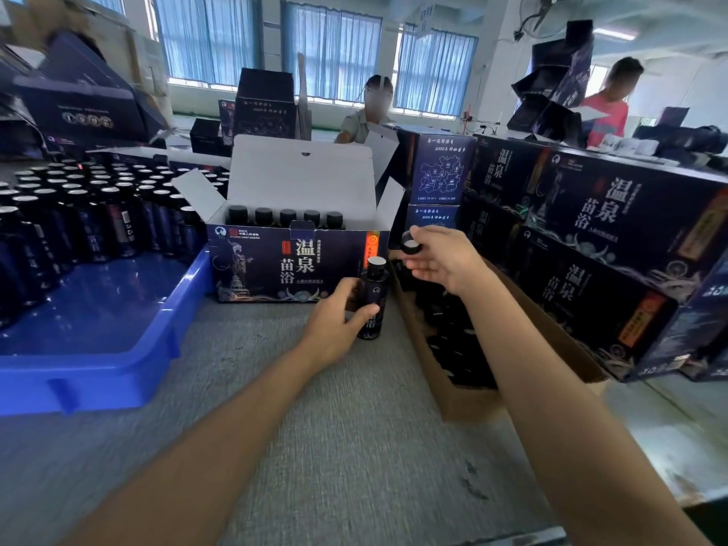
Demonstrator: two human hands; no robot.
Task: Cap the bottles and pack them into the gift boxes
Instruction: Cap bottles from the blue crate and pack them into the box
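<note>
Both of my bare forearms reach forward over the grey table [354,447]. My left hand [338,321] is wrapped around a dark bottle [372,297], standing it upright on the table just in front of the open gift box [291,262]; its sealed top shows no cap yet. My right hand [441,258] pinches a black cap [409,243] between thumb and fingers, up and to the right of the bottle's neck, not touching it. Inside the gift box, a back row of five capped bottles [287,217] stands upright. A cardboard carton [472,392] of loose caps lies under my right arm. To the left, a blue tray [98,348] holds many uncapped bottles [78,206]. Closed gift boxes [598,246] are stacked at right.
</note>
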